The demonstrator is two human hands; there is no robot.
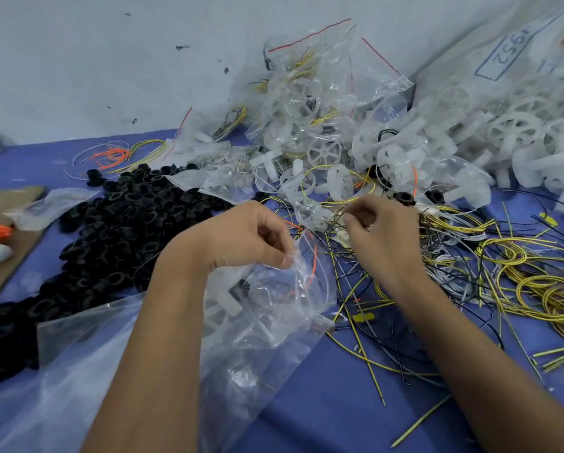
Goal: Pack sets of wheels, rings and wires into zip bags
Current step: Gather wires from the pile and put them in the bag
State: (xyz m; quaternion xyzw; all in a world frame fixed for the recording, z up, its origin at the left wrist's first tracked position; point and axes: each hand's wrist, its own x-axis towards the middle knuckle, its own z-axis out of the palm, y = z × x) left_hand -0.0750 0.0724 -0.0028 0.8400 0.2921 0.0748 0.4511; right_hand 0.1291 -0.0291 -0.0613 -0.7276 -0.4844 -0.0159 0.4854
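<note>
Pinching the zip bag [274, 289] rim, left hand [251, 233] fingers [285, 258] hold it.

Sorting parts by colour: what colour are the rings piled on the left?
Black; the rings show best in the head view.

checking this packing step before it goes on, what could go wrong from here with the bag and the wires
1. The left hand pinches only one edge of the zip bag, so its mouth may sag shut or the white part inside may slip out.
2. The right hand reaches into tangled wires; pulling one could drag several along.
3. The black rings are heaped loosely nearby and could get knocked around.
</note>
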